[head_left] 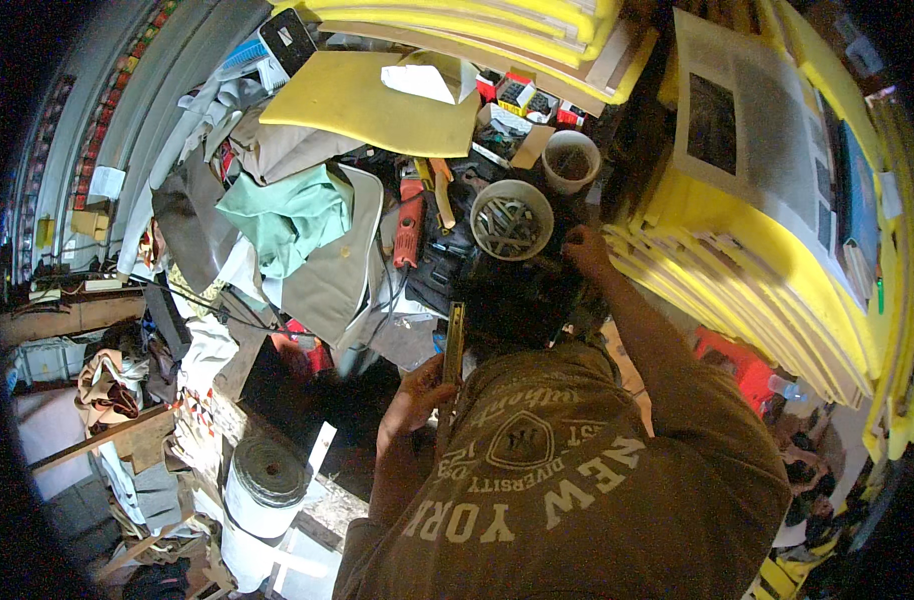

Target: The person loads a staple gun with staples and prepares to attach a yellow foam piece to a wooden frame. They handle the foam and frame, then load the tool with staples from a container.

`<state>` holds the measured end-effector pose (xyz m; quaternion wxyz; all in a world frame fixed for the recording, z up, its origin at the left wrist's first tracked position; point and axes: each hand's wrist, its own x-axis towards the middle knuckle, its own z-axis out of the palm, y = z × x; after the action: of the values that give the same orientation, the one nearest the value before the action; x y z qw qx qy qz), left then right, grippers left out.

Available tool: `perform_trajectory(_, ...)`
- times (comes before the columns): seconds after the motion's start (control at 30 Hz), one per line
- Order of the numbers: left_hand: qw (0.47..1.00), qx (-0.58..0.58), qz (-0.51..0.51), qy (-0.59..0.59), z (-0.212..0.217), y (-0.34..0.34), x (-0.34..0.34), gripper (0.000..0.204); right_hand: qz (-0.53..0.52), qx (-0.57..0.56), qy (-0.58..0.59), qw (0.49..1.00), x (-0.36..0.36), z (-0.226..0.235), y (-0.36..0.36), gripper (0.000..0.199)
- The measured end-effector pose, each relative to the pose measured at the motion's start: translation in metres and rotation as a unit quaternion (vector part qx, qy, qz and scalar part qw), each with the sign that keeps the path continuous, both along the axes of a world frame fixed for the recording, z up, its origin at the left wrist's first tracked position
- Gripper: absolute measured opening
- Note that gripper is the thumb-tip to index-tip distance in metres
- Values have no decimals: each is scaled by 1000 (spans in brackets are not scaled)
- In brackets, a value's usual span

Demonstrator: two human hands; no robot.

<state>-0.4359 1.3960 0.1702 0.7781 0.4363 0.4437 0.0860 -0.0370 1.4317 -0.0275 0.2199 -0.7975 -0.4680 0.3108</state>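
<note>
My left hand (417, 395) is closed around a slim, upright strip-like tool (457, 335) with a yellow edge, close to my shirt; its exact kind is not clear. My right hand (585, 252) reaches forward, fingers curled together, just below a small white tub (571, 165) with dark contents. Whatever its fingers may hold is too small to make out. Left of that hand stands a larger white tub (512, 220) filled with thin, light-coloured strips. A red power tool (409, 222) lies farther left, beside yellow-handled tools (441, 190).
Stacked yellow foam-edged panels (747, 290) rise on the right, with more panels (567, 30) at the back. A yellow sheet (377, 100), green cloth (292, 215) and small boxes (517, 92) clutter the bench. At lower left stands a grey roll (267, 480).
</note>
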Motion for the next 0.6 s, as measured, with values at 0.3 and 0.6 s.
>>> perform_trajectory(0.3,991,135,-27,6,21,27,25,53,-87,199,353,910,-45,156,-15,16)
perform_trajectory(0.6,951,298,-37,-73,52,44,67,36,58,294,279,913,-135,247,5,18)
